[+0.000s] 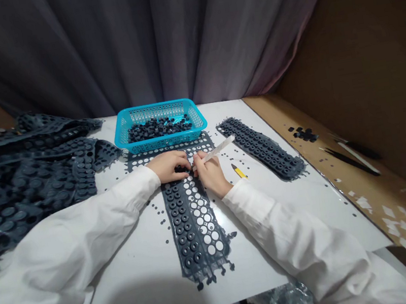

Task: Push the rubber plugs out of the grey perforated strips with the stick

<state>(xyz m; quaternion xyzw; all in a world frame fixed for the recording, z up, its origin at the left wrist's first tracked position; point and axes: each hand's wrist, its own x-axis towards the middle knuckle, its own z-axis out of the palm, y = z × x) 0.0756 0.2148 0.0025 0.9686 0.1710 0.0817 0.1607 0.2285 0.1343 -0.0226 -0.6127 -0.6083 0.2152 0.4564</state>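
Observation:
A dark grey moulded rubber sheet (pixel 189 272) lies lengthwise before me, with raised rings in its left rows and open round holes showing white on its right. At its far part, my left hand (pixel 170 166) rests with fingers curled together over the sheet; whatever is between them is hidden. Close beside it, my right hand (pixel 210 172) is closed around a slim whitish stick-like tool (pixel 221 146), tilted up to the right. The tool's lower tip is hidden by my fingers. Another dark rubber sheet with holes (pixel 134 157) lies crosswise just beyond.
A blue basket (pixel 119 137) of small black parts stands at the back. Crumpled rubber sheets (pixel 31 184) heap at left. Another ringed strip (pixel 260 148), a yellow-handled tool (pixel 239 171) and small black discs lie right. Black tweezers (pixel 353 161) and white scraps (pixel 391 220) sit farther right.

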